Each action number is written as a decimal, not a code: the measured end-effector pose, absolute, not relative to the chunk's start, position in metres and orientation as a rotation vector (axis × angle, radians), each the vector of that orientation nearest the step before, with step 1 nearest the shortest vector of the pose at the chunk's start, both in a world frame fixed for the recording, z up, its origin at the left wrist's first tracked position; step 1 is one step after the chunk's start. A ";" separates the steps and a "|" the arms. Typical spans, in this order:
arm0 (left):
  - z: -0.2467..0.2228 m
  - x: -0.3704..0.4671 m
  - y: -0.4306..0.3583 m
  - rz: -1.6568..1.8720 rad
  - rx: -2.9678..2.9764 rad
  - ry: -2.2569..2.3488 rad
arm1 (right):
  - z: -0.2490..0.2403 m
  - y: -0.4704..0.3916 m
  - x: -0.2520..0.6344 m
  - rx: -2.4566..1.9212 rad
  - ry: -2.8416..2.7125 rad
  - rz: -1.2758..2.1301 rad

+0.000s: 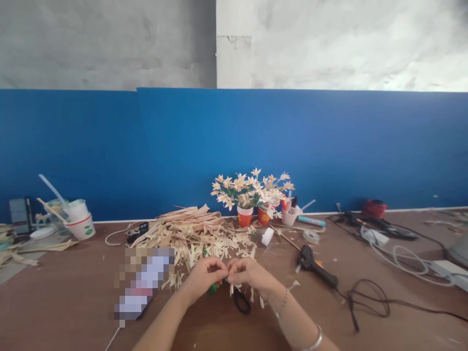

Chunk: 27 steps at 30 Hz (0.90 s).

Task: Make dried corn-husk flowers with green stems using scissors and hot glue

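Note:
My left hand [203, 279] and my right hand [252, 276] meet fingertip to fingertip above the table's front part. Both are closed in a pinch, and whatever lies between the fingers is too small to make out. A bit of something green [212, 288] shows just under the left fingers. Below the right hand lies a black loop [242, 302], perhaps a scissors handle. Right behind the hands spreads a heap of pale dried husk strips [193, 231], some cut into fringed, petal-like pieces. Beyond it, husk flowers [239, 183] stand in two red cups [244, 217].
A phone [146, 285] with a cable lies left of my hands. To the right are a black glue gun [316, 268] with its cord, a white roll [267, 237] and clear tape [310, 237]. A white cup [81, 227] stands far left. A blue partition [175, 146] closes off the back.

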<state>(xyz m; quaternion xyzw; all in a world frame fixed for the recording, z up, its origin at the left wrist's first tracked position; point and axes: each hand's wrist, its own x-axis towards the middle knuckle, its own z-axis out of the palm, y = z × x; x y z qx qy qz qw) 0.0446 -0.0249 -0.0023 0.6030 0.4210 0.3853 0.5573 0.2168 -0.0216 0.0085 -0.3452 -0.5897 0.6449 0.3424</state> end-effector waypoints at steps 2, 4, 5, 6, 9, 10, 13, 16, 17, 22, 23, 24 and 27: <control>0.000 0.045 -0.026 0.917 1.444 0.979 | 0.006 -0.022 0.215 -0.952 -1.562 1.621; 0.001 0.046 -0.026 0.933 1.468 0.999 | 0.003 -0.020 0.211 -1.058 -1.618 1.419; 0.001 0.046 -0.026 0.941 1.476 1.017 | 0.001 -0.020 0.209 -1.096 -1.649 1.290; 0.001 0.046 -0.025 0.946 1.480 1.036 | 0.000 -0.019 0.208 -1.114 -1.675 1.173; -0.001 0.046 -0.022 0.943 1.451 1.065 | 0.000 -0.017 0.206 -1.084 -1.705 1.071; -0.001 0.046 -0.021 0.955 1.421 1.050 | 0.001 -0.017 0.207 -1.067 -1.690 1.121; -0.001 0.044 -0.020 1.031 1.318 0.932 | 0.005 -0.018 0.210 -1.013 -1.588 1.332; 0.003 0.041 -0.022 1.090 1.317 0.822 | 0.006 -0.020 0.212 -0.941 -1.481 1.510; 0.004 0.041 -0.023 1.106 1.352 0.797 | 0.006 -0.020 0.212 -0.922 -1.450 1.548; 0.006 0.043 -0.024 1.207 1.599 0.845 | 0.002 -0.019 0.209 -0.915 -1.385 1.524; 0.005 0.045 -0.023 1.229 1.625 0.886 | 0.002 -0.018 0.208 -0.924 -1.410 1.474; 0.004 0.046 -0.023 1.253 1.640 0.928 | 0.002 -0.018 0.207 -0.938 -1.449 1.401; -0.002 0.051 -0.020 1.311 1.649 1.017 | 0.002 -0.019 0.204 -1.000 -1.601 1.093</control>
